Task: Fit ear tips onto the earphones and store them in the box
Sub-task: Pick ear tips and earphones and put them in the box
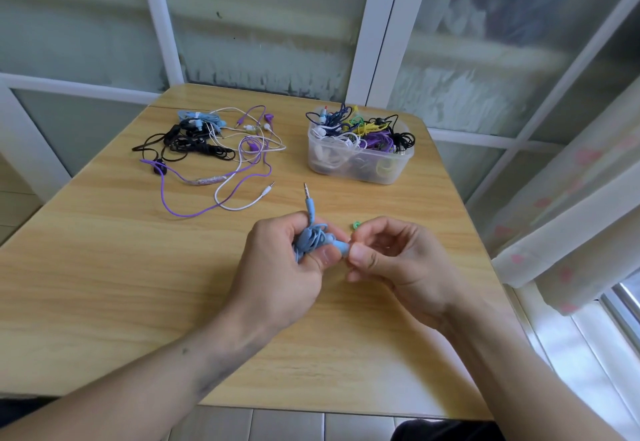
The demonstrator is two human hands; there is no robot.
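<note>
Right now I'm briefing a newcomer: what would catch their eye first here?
Both hands at the near centre: the left hand grips a bundled blue earphone while the right hand pinches at its earbud. Behind lie a tangle of earphones at far left and a full clear box at far right.

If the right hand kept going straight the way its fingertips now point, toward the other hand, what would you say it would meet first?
Most likely the blue earbud that the left hand holds out with the bundled blue earphone cable: the right hand's pinched fingertips already sit at its tip. Actual contact cannot be told.
</note>
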